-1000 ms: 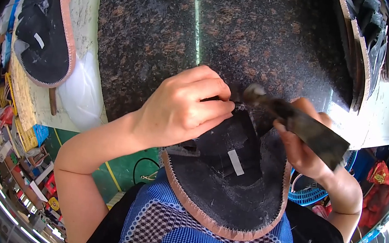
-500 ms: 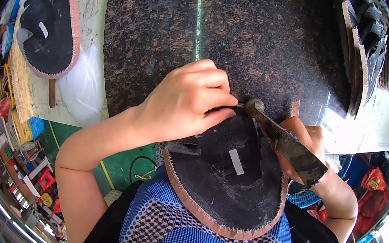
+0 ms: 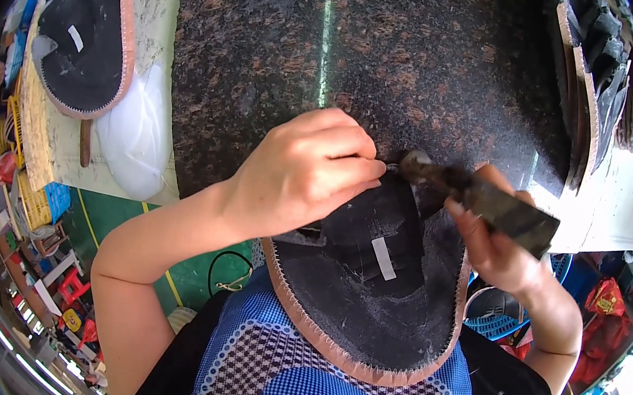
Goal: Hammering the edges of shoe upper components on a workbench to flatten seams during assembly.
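Observation:
A black panel [image 3: 350,311] with a notched brown rim leans from the edge of the dark stone slab [image 3: 272,36] onto my lap. It bears a small white label strip [image 3: 384,258]. My left hand [image 3: 312,170] is closed in a pinch over the panel's far end; a tiny shiny bit shows at its fingertips, too small to name. My right hand [image 3: 502,246] grips a worn hammer [image 3: 503,207], blurred by motion. The hammer's round face is just right of my left fingertips; its broad end points right, and its handle is mostly hidden.
Another black panel [image 3: 82,65] lies on the left of the bench, beside a white plastic bag [image 3: 134,138] and a thin brown handle [image 3: 86,142]. Stacked panels [image 3: 590,88] stand at the right. A blue basket [image 3: 497,323] sits below on the right.
The hammer has swung, its broad end moving up and to the right, and my right hand has turned with it. My left hand keeps its pinch almost in place.

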{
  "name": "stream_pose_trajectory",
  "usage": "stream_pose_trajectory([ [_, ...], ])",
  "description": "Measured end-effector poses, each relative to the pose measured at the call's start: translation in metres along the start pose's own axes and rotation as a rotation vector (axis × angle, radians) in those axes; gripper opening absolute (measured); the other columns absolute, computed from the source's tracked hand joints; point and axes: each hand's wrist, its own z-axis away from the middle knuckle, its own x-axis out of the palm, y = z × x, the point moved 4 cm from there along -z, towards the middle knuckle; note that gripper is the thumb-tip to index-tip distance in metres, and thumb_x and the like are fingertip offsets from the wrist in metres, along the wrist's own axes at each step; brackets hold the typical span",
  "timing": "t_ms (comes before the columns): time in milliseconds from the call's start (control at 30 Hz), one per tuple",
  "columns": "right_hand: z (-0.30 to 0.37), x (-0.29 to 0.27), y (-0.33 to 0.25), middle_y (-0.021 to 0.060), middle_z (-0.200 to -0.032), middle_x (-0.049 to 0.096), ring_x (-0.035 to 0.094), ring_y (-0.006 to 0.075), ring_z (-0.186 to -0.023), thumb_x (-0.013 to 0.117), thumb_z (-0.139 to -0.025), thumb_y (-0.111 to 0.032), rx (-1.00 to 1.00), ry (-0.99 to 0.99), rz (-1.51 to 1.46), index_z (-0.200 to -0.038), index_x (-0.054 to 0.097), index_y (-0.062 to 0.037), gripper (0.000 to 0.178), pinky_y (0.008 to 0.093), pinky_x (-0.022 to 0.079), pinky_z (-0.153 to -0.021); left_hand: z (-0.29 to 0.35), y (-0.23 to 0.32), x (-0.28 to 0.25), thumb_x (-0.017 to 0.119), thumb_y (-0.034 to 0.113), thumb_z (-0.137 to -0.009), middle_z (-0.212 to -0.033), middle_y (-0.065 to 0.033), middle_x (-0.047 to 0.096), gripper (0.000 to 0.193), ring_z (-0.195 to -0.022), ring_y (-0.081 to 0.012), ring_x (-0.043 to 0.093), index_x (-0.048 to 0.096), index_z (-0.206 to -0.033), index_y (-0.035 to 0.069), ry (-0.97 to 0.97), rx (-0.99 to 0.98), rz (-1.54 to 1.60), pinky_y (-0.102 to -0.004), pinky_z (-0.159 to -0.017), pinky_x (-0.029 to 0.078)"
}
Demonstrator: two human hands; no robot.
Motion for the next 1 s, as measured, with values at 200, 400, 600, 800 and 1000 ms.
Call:
stream_pose_trajectory([
  [200,-0.012,0.001,-0.005,0.0065,-0.059,0.057,0.061,0.0238,-0.044,0.073,-0.081,-0.014,-0.168,-0.108,0.22,-0.093,0.056,-0.0012,0.024,0.0365,0.047,-0.042,0.006,0.03,0.005,0.069,0.001,-0.067,-0.085,-0.0092,0.061,0.022,-0.081,-0.0243,0.061,0.07,-0.088,-0.005,-0.11,0.05,-0.277,-0.0337,-0.068,0.053],
  [400,-0.017,0.003,-0.009,0.0073,-0.059,0.057,0.06,0.0233,-0.043,0.07,-0.081,-0.008,-0.239,-0.126,0.311,-0.093,0.057,0.0004,0.02,0.0353,0.047,-0.04,0.003,0.006,-0.013,0.081,0.004,-0.067,-0.083,-0.003,0.061,0.02,-0.077,-0.0211,0.058,0.073,-0.085,0.003,-0.103,-0.103,-0.102,-0.034,-0.066,0.047],
  [600,-0.02,0.004,-0.008,0.0064,-0.057,0.053,0.059,0.0239,-0.043,0.068,-0.078,-0.003,-0.161,-0.143,0.285,-0.091,0.054,-0.0008,0.019,0.037,0.044,-0.038,0.019,0.014,0.002,0.083,0.009,-0.067,-0.082,-0.0026,0.062,0.023,-0.076,-0.0216,0.059,0.074,-0.088,0.005,0.014,-0.018,-0.203,-0.0349,-0.067,0.046],
  [800,-0.025,0.001,-0.01,0.0057,-0.059,0.057,0.061,0.0239,-0.046,0.065,-0.08,-0.001,-0.256,-0.103,0.34,-0.095,0.054,-0.0016,0.018,0.0332,0.046,-0.04,0.015,-0.004,-0.014,0.081,0.006,-0.068,-0.082,-0.0029,0.062,0.021,-0.072,-0.0208,0.06,0.074,-0.087,0.005,-0.045,-0.081,0.027,-0.0348,-0.064,0.047],
  [1000,-0.025,0.006,-0.03,0.0039,-0.062,0.06,0.064,0.0176,-0.049,0.071,-0.083,-0.008,-0.19,-0.273,0.354,-0.092,0.055,-0.0005,0.02,0.0332,0.045,-0.04,0.022,0.009,-0.009,0.073,0.001,-0.068,-0.083,-0.0057,0.061,0.02,-0.075,-0.0212,0.062,0.072,-0.088,0.0,-0.071,-0.013,-0.066,-0.031,-0.059,0.053],
])
